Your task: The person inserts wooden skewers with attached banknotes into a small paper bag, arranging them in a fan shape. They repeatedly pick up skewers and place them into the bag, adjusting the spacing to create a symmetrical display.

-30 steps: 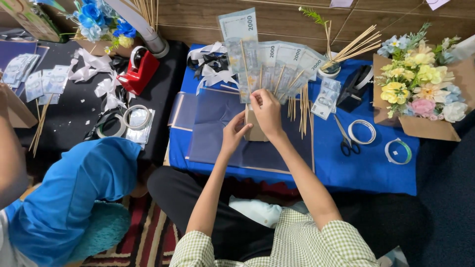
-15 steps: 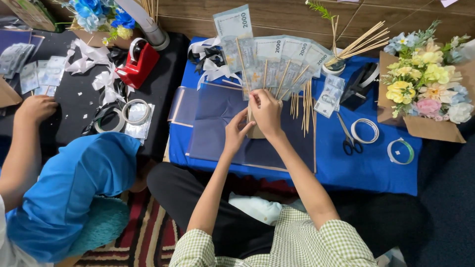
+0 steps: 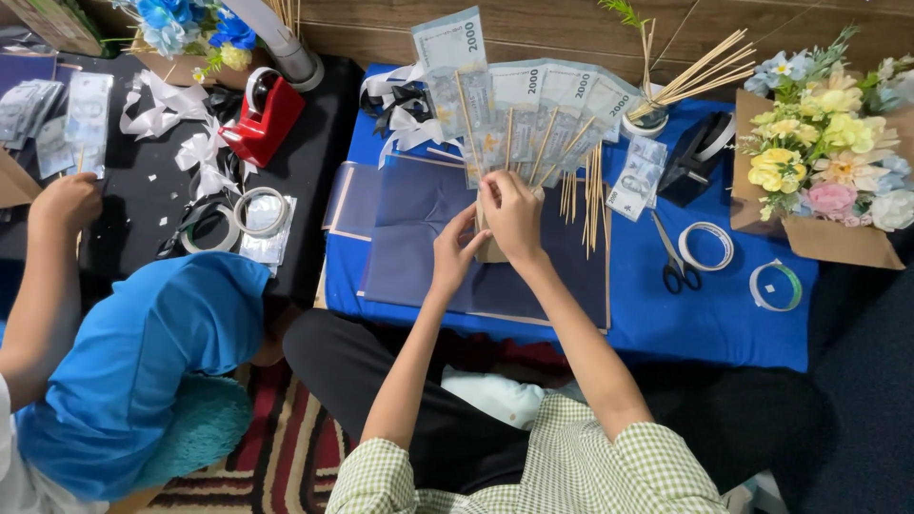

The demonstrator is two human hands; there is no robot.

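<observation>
Grey-blue banknotes on sticks [image 3: 519,114], fanned w/ both hands [image 3: 512,214].

Blue cloth [image 3: 724,314]; red tape dispenser [image 3: 267,119]; green-checked sleeves [image 3: 571,476].

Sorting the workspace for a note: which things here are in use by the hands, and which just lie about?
In use: fan of banknotes on sticks, held by left hand and right hand.

Lying about: scissors, tape rolls, red tape dispenser, flower box.
</observation>
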